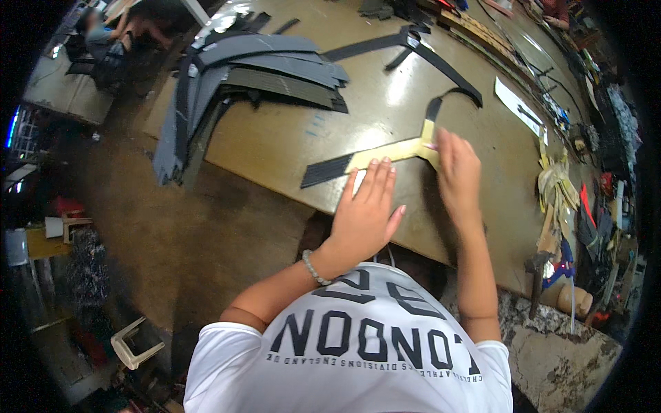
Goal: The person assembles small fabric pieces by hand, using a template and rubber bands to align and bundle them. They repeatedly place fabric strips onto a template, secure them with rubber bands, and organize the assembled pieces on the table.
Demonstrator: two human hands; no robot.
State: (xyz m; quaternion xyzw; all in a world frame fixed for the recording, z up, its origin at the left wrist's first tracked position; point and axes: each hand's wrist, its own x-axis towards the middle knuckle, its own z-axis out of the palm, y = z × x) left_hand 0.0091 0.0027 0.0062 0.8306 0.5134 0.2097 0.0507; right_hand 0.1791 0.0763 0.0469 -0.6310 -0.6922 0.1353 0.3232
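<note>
Lying flat on the brown table (275,151), a yellow forked piece (389,153) partly covers a dark ribbed strip (325,171). The left hand (368,213), palm down with thumb spread, rests fingertips on its near edge; the right hand (458,165) curls beside the fork, but I cannot tell what it pinches.

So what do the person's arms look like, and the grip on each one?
Both arms come out of short white sleeves. Around the left wrist is a bracelet of pale greyish beads; nothing shows on the right wrist. The left grip is a bare hand with no glove or ring showing. The right grip looks gloveless too, though blurred.
</note>
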